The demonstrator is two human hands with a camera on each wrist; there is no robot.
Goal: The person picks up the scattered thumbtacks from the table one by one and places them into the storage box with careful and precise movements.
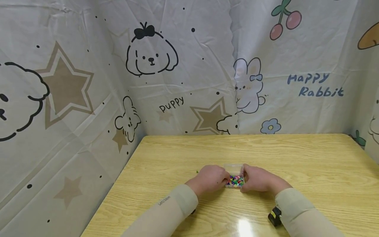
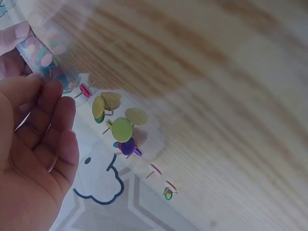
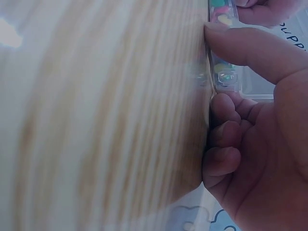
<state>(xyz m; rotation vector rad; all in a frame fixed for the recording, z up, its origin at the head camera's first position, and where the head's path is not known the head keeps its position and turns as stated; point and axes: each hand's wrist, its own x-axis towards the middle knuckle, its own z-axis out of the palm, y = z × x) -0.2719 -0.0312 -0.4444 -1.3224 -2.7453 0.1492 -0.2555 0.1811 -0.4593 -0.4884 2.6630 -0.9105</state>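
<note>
A small clear plastic box (image 1: 233, 169) with its lid raised stands on the table, full of multicoloured thumbtacks (image 1: 236, 180). My right hand (image 1: 258, 178) holds the box at its right side, thumb (image 3: 260, 48) along the front and the other fingers curled. My left hand (image 1: 211, 178) reaches over the box's left side, thumb and forefinger together at the tacks; I cannot tell whether they pinch one. Beside it in the left wrist view lie loose thumbtacks: a pink one (image 2: 85, 90), a yellow one (image 2: 98, 107), a light green one (image 2: 122, 130), a purple one (image 2: 127, 146) and pale ones (image 2: 155, 169).
The wood-grain table (image 1: 177, 148) reaches back to a white printed curtain (image 1: 183, 65) that hangs behind and to the left. A black and yellow device (image 1: 275, 216) sits at the right wrist.
</note>
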